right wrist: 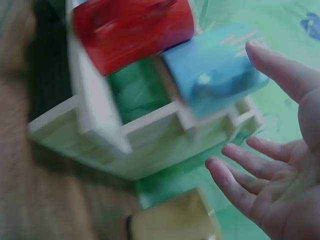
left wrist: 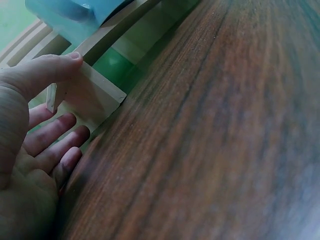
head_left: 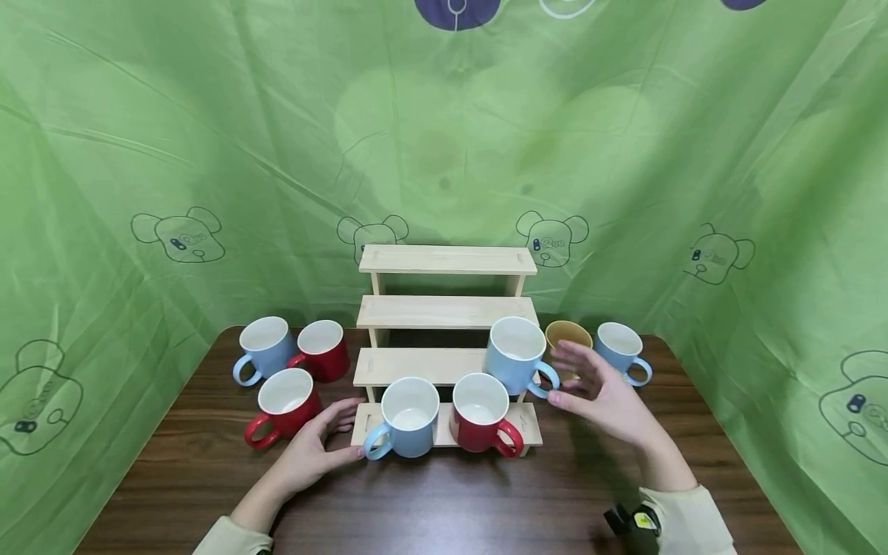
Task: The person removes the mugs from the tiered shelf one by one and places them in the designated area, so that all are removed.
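A curtained-off booth: green bear-print cloth (head_left: pixel 277 139) on three sides of a table (head_left: pixel 444 509)

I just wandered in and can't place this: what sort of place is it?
Probably a small staged filming booth, not a home kitchen: green cartoon-bear fabric hangs behind and on both sides of a wood-grain table, where mugs sit on and around a four-tier wooden stand.

On the worktop (head_left: pixel 444 509) a shelf (head_left: pixel 444 311) is carrying two mugs (head_left: pixel 412 433) on its lowest step (head_left: pixel 529 420) and one on the next; three are standing at its left, two at right.
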Action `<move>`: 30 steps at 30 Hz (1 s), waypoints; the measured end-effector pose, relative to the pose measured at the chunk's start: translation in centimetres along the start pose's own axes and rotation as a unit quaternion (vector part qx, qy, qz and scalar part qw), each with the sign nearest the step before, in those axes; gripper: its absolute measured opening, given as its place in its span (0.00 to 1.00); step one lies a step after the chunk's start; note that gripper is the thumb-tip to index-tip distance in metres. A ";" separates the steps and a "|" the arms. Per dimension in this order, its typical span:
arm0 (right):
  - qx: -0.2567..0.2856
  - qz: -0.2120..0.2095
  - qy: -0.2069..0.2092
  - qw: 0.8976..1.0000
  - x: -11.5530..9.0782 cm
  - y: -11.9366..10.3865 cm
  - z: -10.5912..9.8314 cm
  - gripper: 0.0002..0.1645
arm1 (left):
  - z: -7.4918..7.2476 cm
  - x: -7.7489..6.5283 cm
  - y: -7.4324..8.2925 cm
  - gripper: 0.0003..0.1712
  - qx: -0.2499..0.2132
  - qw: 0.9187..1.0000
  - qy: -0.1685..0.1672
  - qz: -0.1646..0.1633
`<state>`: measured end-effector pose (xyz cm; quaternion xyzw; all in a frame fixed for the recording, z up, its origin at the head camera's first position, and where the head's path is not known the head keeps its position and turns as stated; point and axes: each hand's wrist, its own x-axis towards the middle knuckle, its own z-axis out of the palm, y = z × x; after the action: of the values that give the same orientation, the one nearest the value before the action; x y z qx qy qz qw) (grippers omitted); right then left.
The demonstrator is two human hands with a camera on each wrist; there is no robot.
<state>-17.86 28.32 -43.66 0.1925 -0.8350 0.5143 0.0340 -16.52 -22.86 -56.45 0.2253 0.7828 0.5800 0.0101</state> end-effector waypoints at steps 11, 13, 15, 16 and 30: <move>-0.065 0.003 0.056 0.996 2.0 -4.5 1.0 0.53 | -0.1 0.0 0.0 0.42 0.002 1.000 -0.002 0.004; -0.081 0.006 0.064 0.995 2.3 -4.9 1.4 0.55 | 0.0 0.0 0.0 0.42 0.002 1.000 -0.003 0.005; -0.094 0.007 0.074 0.993 2.7 -5.3 1.9 0.57 | 0.0 0.1 0.0 0.42 0.002 1.000 -0.003 0.005; -0.096 0.007 0.078 0.992 2.8 -5.4 2.1 0.57 | 0.0 0.0 0.0 0.42 0.003 1.000 -0.003 0.005; -0.104 0.004 0.094 0.990 4.0 -5.3 3.9 0.58 | 0.0 0.0 0.0 0.42 0.006 1.000 -0.001 -0.012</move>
<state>-19.12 21.66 -39.99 0.1347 -0.8780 0.4404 0.1303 -16.51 -22.84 -56.41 0.2169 0.7886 0.5752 0.0168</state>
